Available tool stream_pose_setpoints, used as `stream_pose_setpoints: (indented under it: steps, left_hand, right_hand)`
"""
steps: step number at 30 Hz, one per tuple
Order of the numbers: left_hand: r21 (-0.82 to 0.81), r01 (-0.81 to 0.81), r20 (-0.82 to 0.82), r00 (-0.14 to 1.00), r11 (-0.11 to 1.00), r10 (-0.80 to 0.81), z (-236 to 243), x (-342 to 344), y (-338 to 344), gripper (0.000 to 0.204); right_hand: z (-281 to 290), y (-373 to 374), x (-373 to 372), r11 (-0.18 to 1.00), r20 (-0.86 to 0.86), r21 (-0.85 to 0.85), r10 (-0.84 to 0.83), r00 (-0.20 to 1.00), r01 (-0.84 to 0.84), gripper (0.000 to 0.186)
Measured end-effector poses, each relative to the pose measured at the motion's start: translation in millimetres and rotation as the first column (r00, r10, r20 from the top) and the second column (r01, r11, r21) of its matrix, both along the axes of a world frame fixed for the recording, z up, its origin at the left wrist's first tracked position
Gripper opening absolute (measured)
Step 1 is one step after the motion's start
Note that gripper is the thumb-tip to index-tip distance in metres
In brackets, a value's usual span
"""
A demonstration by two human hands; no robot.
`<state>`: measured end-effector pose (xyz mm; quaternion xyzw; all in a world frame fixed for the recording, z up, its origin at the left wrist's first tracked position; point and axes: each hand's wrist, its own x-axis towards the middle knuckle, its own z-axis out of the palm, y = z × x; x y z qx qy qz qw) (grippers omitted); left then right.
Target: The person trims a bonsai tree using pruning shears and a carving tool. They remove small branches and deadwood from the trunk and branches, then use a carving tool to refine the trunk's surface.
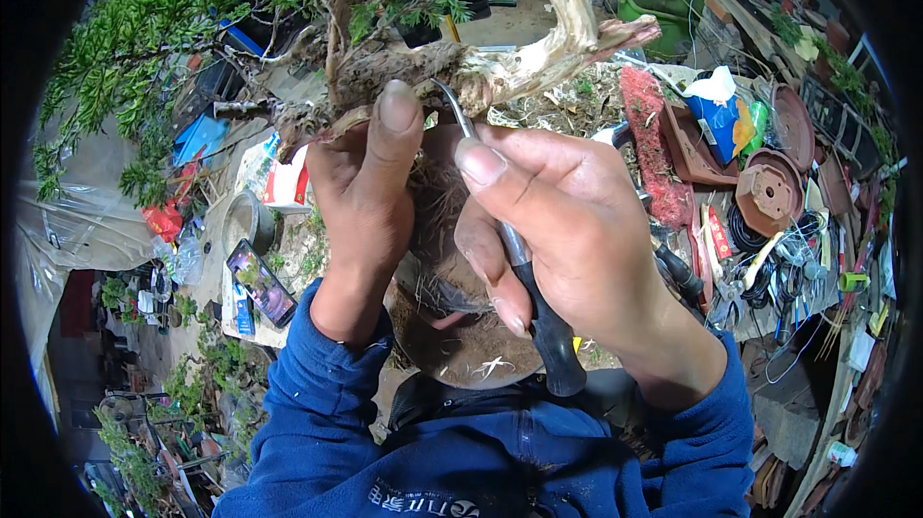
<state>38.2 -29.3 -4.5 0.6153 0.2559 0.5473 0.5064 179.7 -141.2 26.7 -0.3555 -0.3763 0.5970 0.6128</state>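
A juniper bonsai (394, 66) with green foliage, brown bark and a pale stripped deadwood branch (567, 13) stands before me. My left hand (370, 172) grips the base of its trunk, thumb up against the bark; the fingers behind are hidden. In my right hand (567, 210) is a hooked metal hand tool (514, 244) with a black handle. Its curved tip touches or nearly touches the wood just right of my left thumb; which, I cannot tell. Below the trunk, between my hands, fibrous roots and soil (437, 220) show above a round brown surface (466, 350).
Left on the bench lie a phone (261, 283), a metal bowl (248, 220) and a red-and-white box (287, 182). To the right are a red fuzzy strip (652, 143), a blue tissue pack (713, 119), brown pots (769, 191), and tools with black wire (760, 278).
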Motion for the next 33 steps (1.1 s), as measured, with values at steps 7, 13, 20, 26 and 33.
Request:
stream_pose_setpoints:
  steps: [7, 13, 20, 26, 33]
  left_hand:
    - [0.178, -0.09, -0.093, 0.99, 0.98, 0.108, 12.8, 12.5, -11.8, 0.026]
    - [0.164, -0.074, -0.098, 0.991, 0.984, 0.091, 13.3, 13.9, -14.7, 0.029]
    - [0.242, 0.026, -0.209, 0.978, 0.97, 0.026, -2.1, -5.9, -4.6, 0.046]
    - [0.091, 0.466, 0.332, 0.819, 0.88, -0.468, -20.0, -14.3, 14.8, 0.052]
    - [-0.056, 0.411, 0.172, 0.902, 0.91, -0.397, -4.3, -8.7, 8.0, 0.04]
  right_hand:
    - [6.1, -1.2, 9.3, 0.998, 0.11, -0.016, 0.056, 0.992, -0.054, 0.038]
    - [7.0, 9.0, 32.8, 0.98, 0.252, -0.002, 0.195, 0.948, -0.201, 0.051]
    - [-0.1, 0.3, 40.0, 0.94, 0.226, 0.058, 0.316, 0.921, -0.337, 0.04]
    - [-5.7, -12.2, 11.0, 0.995, -0.017, -0.012, 0.094, 0.995, -0.095, 0.041]
    - [-2.1, -13.2, 3.2, 0.999, -0.066, -0.007, 0.042, 0.997, -0.043, 0.034]
